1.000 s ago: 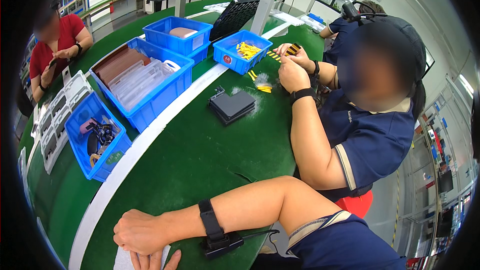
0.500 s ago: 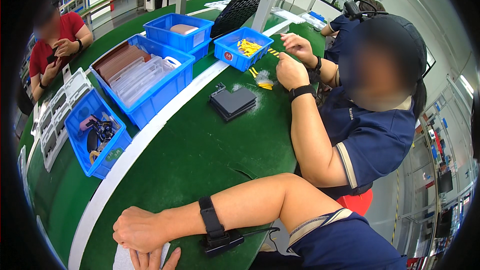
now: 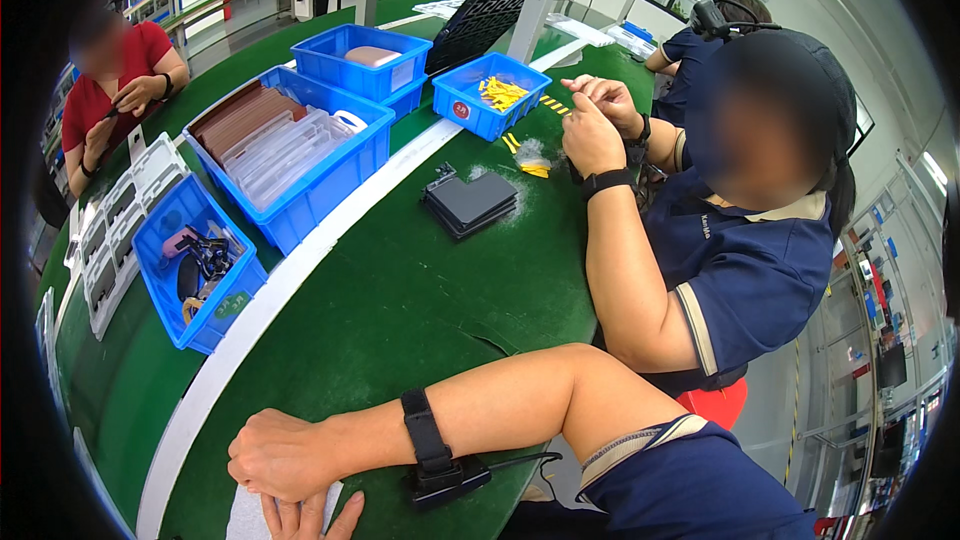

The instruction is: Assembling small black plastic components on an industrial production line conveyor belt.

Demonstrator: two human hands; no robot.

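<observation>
At the lower left of the table, my right hand is curled closed, its knuckles up. Whatever sits in its fingers, if anything, is hidden. My left hand shows at the bottom edge just below it, with fingers stretched out and lying flat. Beneath both hands lies a white flat piece; I cannot tell whether it is paper or cloth. A black strap with a dark device goes round my right forearm.
A stack of dark grey plates lies on the green table. Blue bins hold brown and clear sheets, yellow pieces and dark small parts. To my right sits a co-worker; someone in red is across.
My hands have hardly moved. The co-worker on the right has brought both hands closer together. The person in red has shifted their hands. The whole view has moved slightly.
</observation>
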